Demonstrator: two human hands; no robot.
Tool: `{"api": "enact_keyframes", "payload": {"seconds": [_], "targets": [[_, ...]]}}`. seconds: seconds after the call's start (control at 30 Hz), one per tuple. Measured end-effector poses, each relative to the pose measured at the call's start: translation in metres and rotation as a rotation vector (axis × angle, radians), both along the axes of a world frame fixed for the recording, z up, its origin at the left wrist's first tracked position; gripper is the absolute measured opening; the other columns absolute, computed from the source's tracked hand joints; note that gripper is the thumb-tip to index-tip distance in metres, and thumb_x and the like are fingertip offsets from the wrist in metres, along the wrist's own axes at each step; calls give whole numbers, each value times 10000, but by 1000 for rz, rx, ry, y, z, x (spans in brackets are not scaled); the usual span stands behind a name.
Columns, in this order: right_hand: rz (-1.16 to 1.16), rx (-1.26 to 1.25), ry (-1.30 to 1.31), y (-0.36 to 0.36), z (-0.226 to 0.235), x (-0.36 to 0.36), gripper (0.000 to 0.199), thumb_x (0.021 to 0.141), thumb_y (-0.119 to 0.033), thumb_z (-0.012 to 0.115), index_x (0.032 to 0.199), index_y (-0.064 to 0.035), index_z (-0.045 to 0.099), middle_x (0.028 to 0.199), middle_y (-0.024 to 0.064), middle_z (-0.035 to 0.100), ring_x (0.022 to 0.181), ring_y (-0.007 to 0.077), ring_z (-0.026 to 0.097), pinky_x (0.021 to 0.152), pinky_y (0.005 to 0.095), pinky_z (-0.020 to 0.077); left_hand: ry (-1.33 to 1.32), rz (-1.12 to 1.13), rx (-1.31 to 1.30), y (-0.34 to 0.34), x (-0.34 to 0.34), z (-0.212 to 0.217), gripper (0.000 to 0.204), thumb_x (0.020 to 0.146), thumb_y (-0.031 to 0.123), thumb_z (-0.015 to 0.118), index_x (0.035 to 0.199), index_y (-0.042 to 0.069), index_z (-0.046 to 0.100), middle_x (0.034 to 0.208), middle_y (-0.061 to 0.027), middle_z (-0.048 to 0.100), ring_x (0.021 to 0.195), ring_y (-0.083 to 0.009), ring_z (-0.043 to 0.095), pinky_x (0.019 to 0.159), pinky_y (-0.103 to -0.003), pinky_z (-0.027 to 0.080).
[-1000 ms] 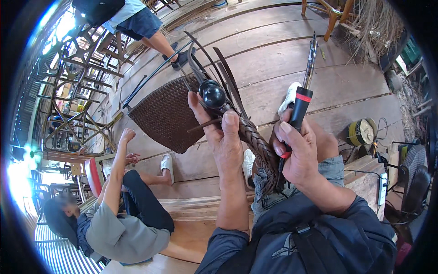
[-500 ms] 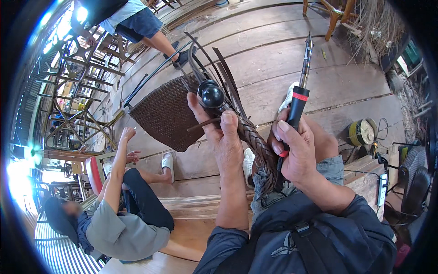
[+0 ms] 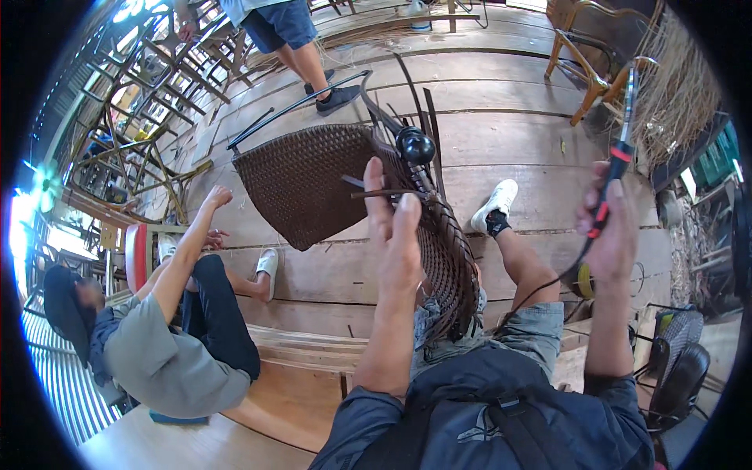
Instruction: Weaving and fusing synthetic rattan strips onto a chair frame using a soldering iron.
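A dark brown woven panel (image 3: 305,172) with a braided edge (image 3: 453,239) leans over my lap, and loose flat strips stick up from its far end. My left hand (image 3: 398,254) is against this weave, thumb and forefinger raised, closed on a thin brown strip (image 3: 384,193) that crosses them. Its other fingers are mostly hidden. Just beyond the thumb is a shiny black ball-shaped knob (image 3: 417,146). Off to the right, my right hand (image 3: 611,227) grips a soldering iron (image 3: 619,164) by its black and red handle, its metal shaft pointing up and away. A black cord trails from it toward my lap.
A person in a grey shirt (image 3: 168,345) sits close on my left; another person's legs (image 3: 294,47) stand ahead. Bare chair frames (image 3: 117,117) are stacked at far left. A rattan chair (image 3: 583,55) and dried fibres (image 3: 666,86) are at far right. Wooden planks (image 3: 305,345) lie beside me.
My right hand has moved right with the soldering iron, away from the braided edge. My left hand stays at the weave. The whole view has shifted, and my right foot now shows.
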State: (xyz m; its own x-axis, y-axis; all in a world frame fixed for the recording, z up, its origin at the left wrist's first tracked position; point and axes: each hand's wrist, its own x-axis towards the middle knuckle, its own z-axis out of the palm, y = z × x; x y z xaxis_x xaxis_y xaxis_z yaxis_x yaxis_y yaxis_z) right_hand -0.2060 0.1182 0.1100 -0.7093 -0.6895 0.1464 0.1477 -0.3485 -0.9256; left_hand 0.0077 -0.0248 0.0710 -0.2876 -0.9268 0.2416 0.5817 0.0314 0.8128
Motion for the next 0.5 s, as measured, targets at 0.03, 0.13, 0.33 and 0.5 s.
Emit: {"api": "enact_keyframes", "payload": {"seconds": [0.03, 0.13, 0.33, 0.5], "targets": [[-18, 46, 96, 8, 7, -12, 373, 988, -304, 508, 1217, -11, 530, 792, 4, 507, 599, 78, 444, 515, 221, 357, -41, 14, 20, -1, -4, 0, 699, 937, 83, 549, 1518, 30, 164, 1383, -49, 381, 1068, -94, 460, 911, -212, 397], [-66, 218, 503, 25, 25, -44, 366, 1000, -266, 518, 1250, 2, 539, 842, 5, 531, 682, 81, 483, 609, 212, 401, -93, 9, 24, -3, -10, 2, 728, 931, 74, 580, 1516, 19, 151, 1362, -58, 393, 1082, -90, 446, 921, -243, 415], [-123, 469, 1067, 36, 45, -82, 362, 938, -154, 600, 1268, -10, 568, 1032, 40, 614, 956, 140, 564, 880, 288, 440, -60, -55, 54, 0, -7, 5, 730, 941, 110, 602, 1520, 54, 160, 1214, -49, 492, 978, -82, 494, 834, -218, 445], [47, 571, 1597, 15, 87, -77, 419, 795, -13, 620, 1212, -51, 604, 1118, 133, 609, 1056, 306, 568, 952, 380, 410, -96, -30, 23, 0, -7, 1, 662, 948, 127, 597, 1491, 50, 225, 1119, -33, 505, 943, -85, 492, 834, -226, 440]]}}
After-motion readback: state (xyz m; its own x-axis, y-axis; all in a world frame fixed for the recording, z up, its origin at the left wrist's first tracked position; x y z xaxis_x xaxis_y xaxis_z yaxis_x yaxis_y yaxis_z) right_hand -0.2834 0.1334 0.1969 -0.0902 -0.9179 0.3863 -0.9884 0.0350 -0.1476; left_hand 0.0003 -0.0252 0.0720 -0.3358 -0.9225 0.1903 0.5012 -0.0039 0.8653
